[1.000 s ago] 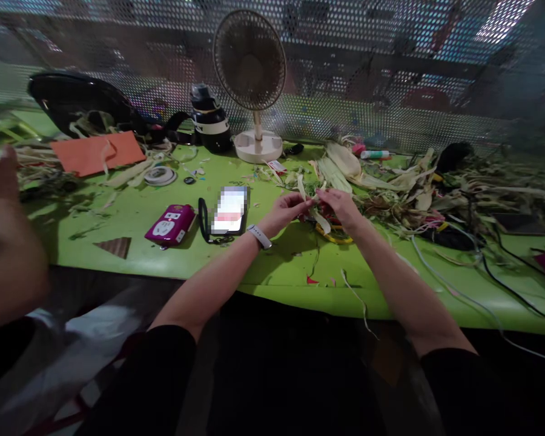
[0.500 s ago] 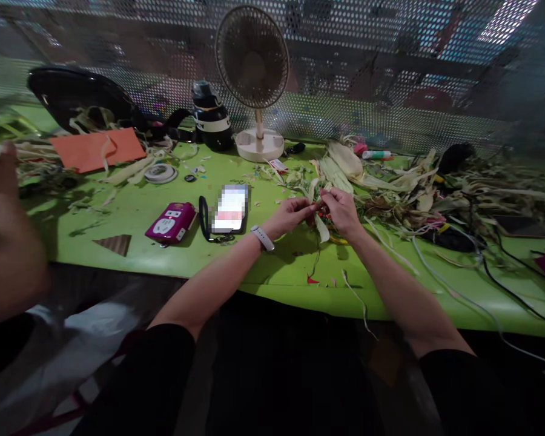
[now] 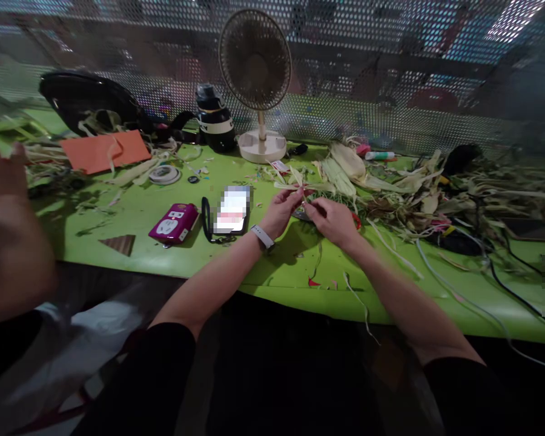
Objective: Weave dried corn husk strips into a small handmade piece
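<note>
My left hand (image 3: 281, 209), with a pale watch band on its wrist, pinches a pale husk strip (image 3: 296, 177) over the green table. Close on its right, my right hand (image 3: 329, 218) has thumb and fingers pressed together at the strip's lower end. Behind and beneath my right hand lie scissors (image 3: 358, 221) with red handles, partly hidden. Pale corn husks (image 3: 338, 172) and green scraps lie just behind both hands.
A lit phone (image 3: 231, 209), a magenta power socket (image 3: 174, 224) and a tape roll (image 3: 164, 174) lie to the left. Behind stand a fan (image 3: 262, 145) and a black bottle (image 3: 215, 124). Dried husks and cables spread at right. Another person's hand (image 3: 4, 175) is at far left.
Both my hands have moved a little left, and the husk strip now points up and left instead of hanging down. More of the scissors shows. The view has shifted slightly.
</note>
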Demonstrator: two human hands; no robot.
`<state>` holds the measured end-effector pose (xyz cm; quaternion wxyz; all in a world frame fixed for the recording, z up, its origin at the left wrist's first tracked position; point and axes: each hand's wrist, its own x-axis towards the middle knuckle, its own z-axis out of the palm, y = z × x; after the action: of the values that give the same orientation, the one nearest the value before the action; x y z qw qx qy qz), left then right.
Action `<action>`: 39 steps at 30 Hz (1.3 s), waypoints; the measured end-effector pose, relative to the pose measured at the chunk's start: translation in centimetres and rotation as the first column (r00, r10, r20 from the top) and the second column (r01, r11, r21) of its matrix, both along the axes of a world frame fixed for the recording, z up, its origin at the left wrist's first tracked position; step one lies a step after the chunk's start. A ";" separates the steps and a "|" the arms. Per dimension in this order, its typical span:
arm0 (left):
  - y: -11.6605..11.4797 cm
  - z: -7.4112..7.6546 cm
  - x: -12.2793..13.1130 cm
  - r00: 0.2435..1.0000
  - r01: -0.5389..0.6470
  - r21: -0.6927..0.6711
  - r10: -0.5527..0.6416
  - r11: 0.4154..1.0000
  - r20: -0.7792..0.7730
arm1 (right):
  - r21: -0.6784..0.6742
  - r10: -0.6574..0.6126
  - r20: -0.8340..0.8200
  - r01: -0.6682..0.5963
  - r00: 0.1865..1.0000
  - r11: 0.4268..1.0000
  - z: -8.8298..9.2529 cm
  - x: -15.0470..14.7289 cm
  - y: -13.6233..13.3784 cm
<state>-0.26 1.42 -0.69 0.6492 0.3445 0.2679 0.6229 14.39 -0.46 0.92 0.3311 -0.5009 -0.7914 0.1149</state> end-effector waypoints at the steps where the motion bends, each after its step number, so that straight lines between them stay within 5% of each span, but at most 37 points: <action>1: 0.0 0.0 0.0 1.000 0.000 -0.001 0.000 1.000 -0.007 | -0.047 0.013 0.017 -0.012 1.000 0.999 -0.3 -0.2 0.0; 10: 0.4 -0.4 0.0 0.999 -0.038 -0.008 0.038 0.999 -0.035 | -0.239 0.212 -0.045 -0.217 0.976 0.946 -0.5 -0.5 -0.1; 17: 0.5 -0.5 -0.1 0.992 -0.055 0.004 0.056 0.998 -0.111 | -0.262 0.281 -0.114 -0.302 0.953 0.917 -0.7 -0.7 0.0; 22: 0.2 -0.1 -0.5 0.976 -0.010 0.012 0.013 1.000 -0.216 | -0.036 0.120 0.031 -0.119 0.992 0.992 0.4 -0.5 -1.0; 26: -0.3 0.3 -0.6 0.930 0.082 0.098 -0.041 0.992 -0.365 | 0.229 -0.111 -0.112 0.134 0.988 0.964 1.6 0.5 -0.5; 29: -0.2 0.2 -0.4 0.909 0.139 0.142 -0.069 0.980 -0.410 | 0.021 -0.149 -0.281 0.161 0.948 0.987 1.3 1.2 0.8; 32: 0.1 -0.1 -0.4 0.879 0.176 0.122 -0.100 0.977 -0.466 | -0.161 -0.032 -0.469 -0.050 0.882 0.986 0.7 1.4 1.8; 39: 0.4 -0.1 -0.9 0.827 0.189 0.173 -0.062 0.967 -0.558 | -0.225 -0.104 -0.646 -0.058 0.756 0.973 0.2 0.7 1.7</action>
<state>-1.16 1.83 -0.82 0.5425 0.5953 0.3482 0.4796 15.06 1.25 1.17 0.5271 -0.4738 -0.6009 0.3695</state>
